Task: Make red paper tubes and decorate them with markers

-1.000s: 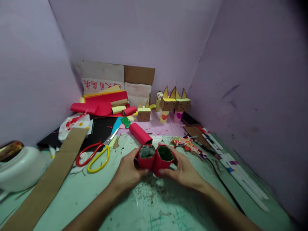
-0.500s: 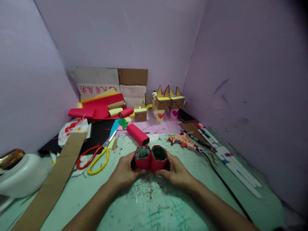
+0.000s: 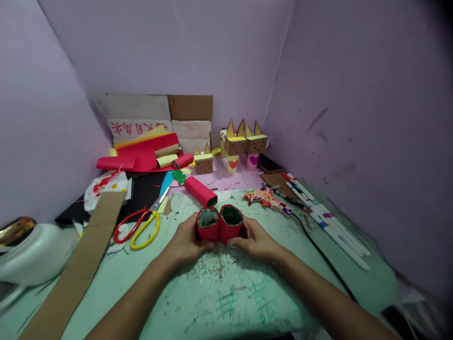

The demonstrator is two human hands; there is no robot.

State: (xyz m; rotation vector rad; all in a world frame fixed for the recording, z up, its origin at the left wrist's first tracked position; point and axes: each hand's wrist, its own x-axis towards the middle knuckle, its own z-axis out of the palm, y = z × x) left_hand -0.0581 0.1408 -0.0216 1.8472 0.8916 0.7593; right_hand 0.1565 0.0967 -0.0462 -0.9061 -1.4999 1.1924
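Observation:
Two short red paper-covered tubes stand upright side by side, touching, at the middle of the table. My left hand (image 3: pixel 188 239) is closed around the left red tube (image 3: pixel 208 226), whose inside looks grey. The right red tube (image 3: pixel 230 225), dark green inside, is gripped by my right hand (image 3: pixel 256 240). Both thumbs lie along the near sides of the tubes. Just behind them a longer red tube (image 3: pixel 200 192) lies on its side. Scissors (image 3: pixel 141 224) with one red and one yellow handle lie left of my left hand. To the right rests a patterned glue gun (image 3: pixel 269 201) with a black cord.
Cardboard animal figures (image 3: pixel 236 146) and a cardboard head (image 3: pixel 203 164) stand at the back. Red paper (image 3: pixel 141 158) leans near a cardboard box (image 3: pixel 191 108). A cardboard strip (image 3: pixel 88 255) and white pot (image 3: pixel 31 255) are at left, white markers (image 3: pixel 339 233) at right.
The whole view has shifted slightly, so everything appears a little higher and mostly further left. Both hands keep the same hold on the two tubes, which stay pressed together.

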